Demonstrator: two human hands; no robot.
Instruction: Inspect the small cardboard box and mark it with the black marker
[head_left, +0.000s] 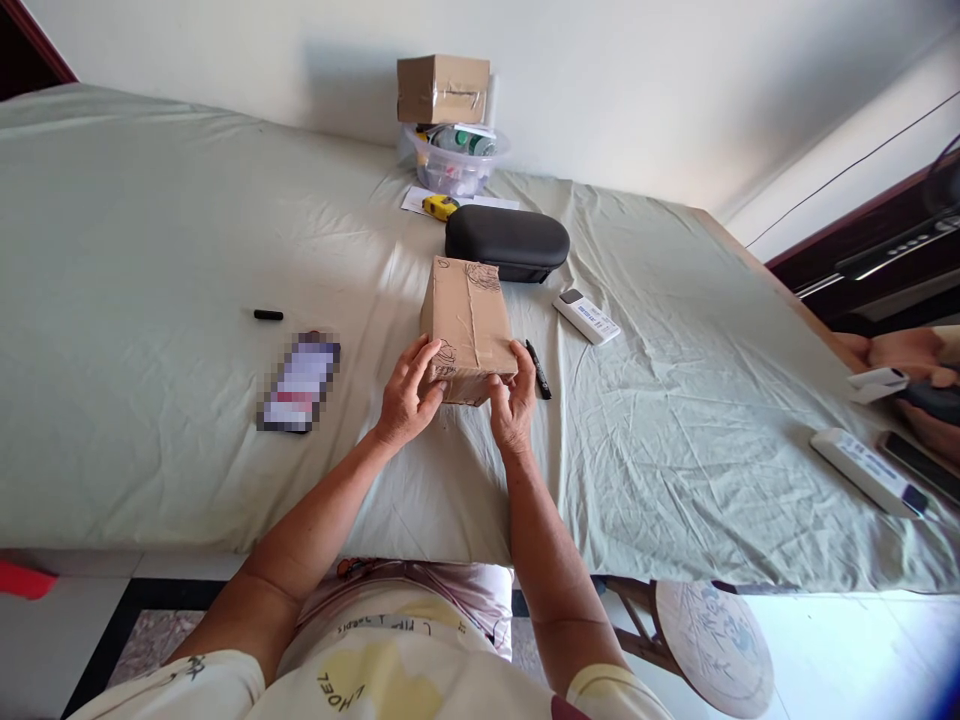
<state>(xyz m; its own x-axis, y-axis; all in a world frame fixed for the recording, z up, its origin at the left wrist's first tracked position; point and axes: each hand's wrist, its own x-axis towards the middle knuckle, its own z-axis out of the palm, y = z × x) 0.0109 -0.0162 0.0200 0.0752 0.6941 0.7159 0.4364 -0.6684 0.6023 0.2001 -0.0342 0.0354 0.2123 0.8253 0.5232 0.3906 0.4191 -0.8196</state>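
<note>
At the very bottom, the person's own shirt is seen only in part, with printed letters too bent to read. Right of it, under the table edge, stands a round stool (714, 645), half covered by the cloth.

The left hand (405, 398) and the right hand (514, 402) are both on the near end of a cardboard box (469, 320). The left fingers are spread on its left near corner. The right hand presses its right near corner, thumb on the front face, so the box is clamped between the two hands. The box lies on the green sheet (150, 250) near the middle of the table; its underside is hidden.

Just beside the right hand lies a black marker (538, 368). To the left lies a phone (298, 382), blurred, and further a small black cap (268, 315).

At the right edge another person's hand (911, 355) is cut off by the frame. It holds something white that I cannot identify, near a long remote (868, 470).

Behind the box are a white remote (586, 316) and a black case (507, 242), partly hidden by the box. Further are a yellow tape measure (439, 206) and a plastic tub (454, 165), its contents unclear, with a second box (442, 88) on top.
</note>
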